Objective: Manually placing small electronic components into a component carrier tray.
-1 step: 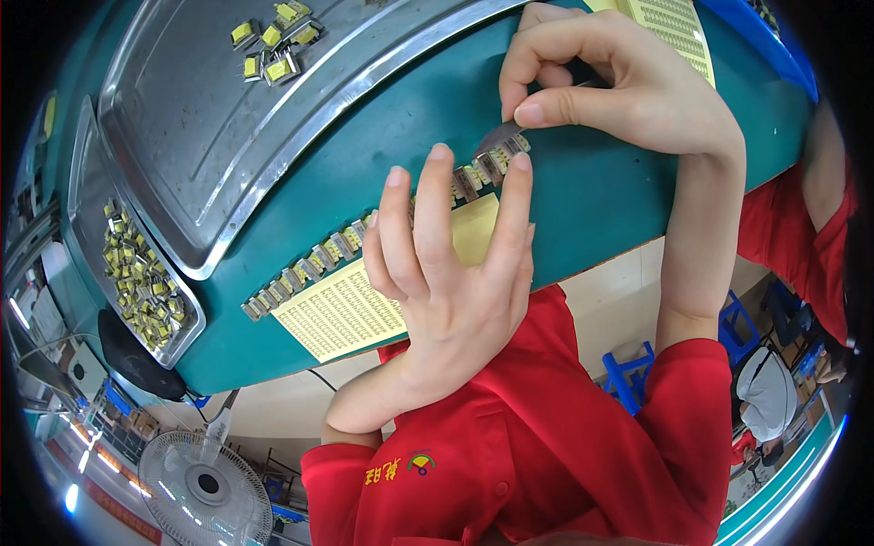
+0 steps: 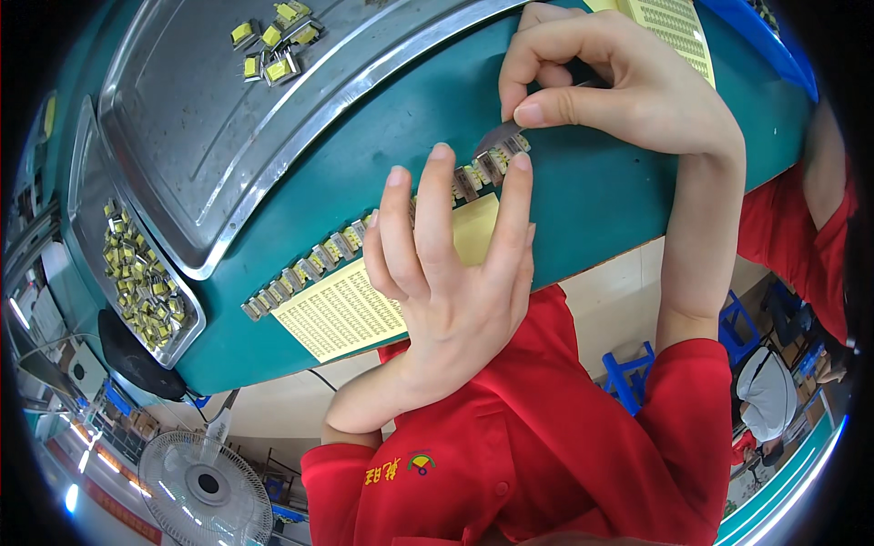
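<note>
A slanting row of small transformers (image 2: 326,256), with metal frames and yellowish middles, lies on the green table. My left hand (image 2: 451,264) reaches over the row with its fingers apart, hiding part of it. One of its fingertips rests by the row's right end. In a pinch between thumb and forefinger, my right hand (image 2: 628,91) holds a thin dark metal blade (image 2: 497,137). The blade's curved end touches or hangs just above the last transformers; I cannot tell which. A yellow printed label sheet (image 2: 341,314) lies along the near side of the row, partly beneath my left hand.
A large metal tray (image 2: 218,118) holds several yellow-taped transformers (image 2: 278,68). Left of it, a smaller tray (image 2: 189,289) is heaped with more. Another yellow sheet (image 2: 674,32) and a blue bin (image 2: 774,45) sit far right. A person's red sleeve (image 2: 792,227) shows at right.
</note>
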### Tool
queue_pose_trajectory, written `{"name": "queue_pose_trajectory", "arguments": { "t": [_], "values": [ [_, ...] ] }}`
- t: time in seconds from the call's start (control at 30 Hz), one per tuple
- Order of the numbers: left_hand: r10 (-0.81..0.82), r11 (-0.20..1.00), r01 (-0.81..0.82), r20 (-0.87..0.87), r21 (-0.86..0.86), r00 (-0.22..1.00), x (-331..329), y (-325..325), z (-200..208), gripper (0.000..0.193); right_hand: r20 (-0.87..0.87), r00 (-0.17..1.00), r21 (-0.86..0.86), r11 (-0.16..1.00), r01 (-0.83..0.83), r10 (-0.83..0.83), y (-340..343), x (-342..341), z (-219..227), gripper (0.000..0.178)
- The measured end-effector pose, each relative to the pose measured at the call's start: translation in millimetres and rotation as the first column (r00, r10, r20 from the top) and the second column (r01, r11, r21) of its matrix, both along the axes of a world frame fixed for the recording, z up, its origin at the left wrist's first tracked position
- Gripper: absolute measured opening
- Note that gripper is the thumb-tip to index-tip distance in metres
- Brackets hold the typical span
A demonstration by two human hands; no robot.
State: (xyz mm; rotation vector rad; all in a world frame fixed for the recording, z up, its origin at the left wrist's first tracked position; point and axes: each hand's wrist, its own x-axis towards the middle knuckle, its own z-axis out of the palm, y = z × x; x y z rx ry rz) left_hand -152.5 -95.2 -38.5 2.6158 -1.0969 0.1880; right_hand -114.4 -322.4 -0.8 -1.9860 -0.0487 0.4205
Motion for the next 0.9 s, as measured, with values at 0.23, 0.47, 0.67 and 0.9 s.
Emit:
{"name": "queue_pose_trajectory", "arguments": {
  "t": [0.23,0.47,0.67,0.9],
  "values": [
    [-0.045,0.999,0.046,-0.052,0.011,0.998,1,-2,8,0.046,-0.039,0.998,-0.025,0.999,0.041,-0.042,2,-1,2,0.013],
    [-0.074,0.997,0.074,-0.052,0.006,0.996,-3,-7,10,0.046,-0.055,0.997,-0.12,0.992,0.045,-0.052,3,-1,-1,0.016],
    [0.022,0.999,-0.019,0.061,-0.051,0.998,-8,-14,2,0.045,0.309,0.938,-0.174,0.96,0.218,-0.157,19,-2,-26,0.015],
    [0.035,0.996,-0.042,-0.099,-0.073,0.994,29,28,41,0.048,0.716,0.692,-0.425,0.845,0.323,0.095,21,-4,-25,0.018]
  ]
}}
